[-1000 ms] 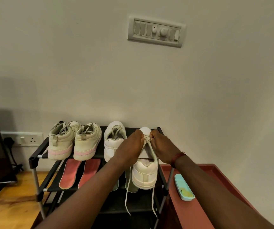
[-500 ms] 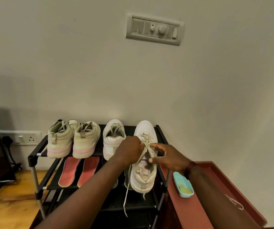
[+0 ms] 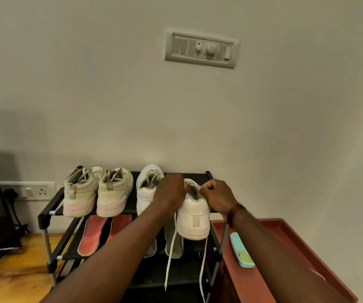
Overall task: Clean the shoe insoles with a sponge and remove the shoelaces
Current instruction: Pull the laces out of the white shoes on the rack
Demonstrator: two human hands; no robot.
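Four shoes in row on top shelf of black rack (image 3: 45, 217): two beige shoes (image 3: 82, 193), two white. Shelf below: two red insoles (image 3: 91, 235), two pale insoles (image 3: 174, 246). One sponge (image 3: 241, 250) on red table (image 3: 285, 237), 5 o'clock from right hand (image 3: 217, 196).

Rightmost white shoe (image 3: 194, 217), heel toward viewer, lies between both hands, heel at 6 o'clock. Right hand pinches shoelace (image 3: 169, 254) at collar. Left hand (image 3: 171, 193) curled against lacing, fingertips hidden; grip cannot be told. Two lace ends dangle.

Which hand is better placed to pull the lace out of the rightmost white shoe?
Likely the right hand: it pinches the lace at the opening of the white shoe, while the left hand hides its fingers.
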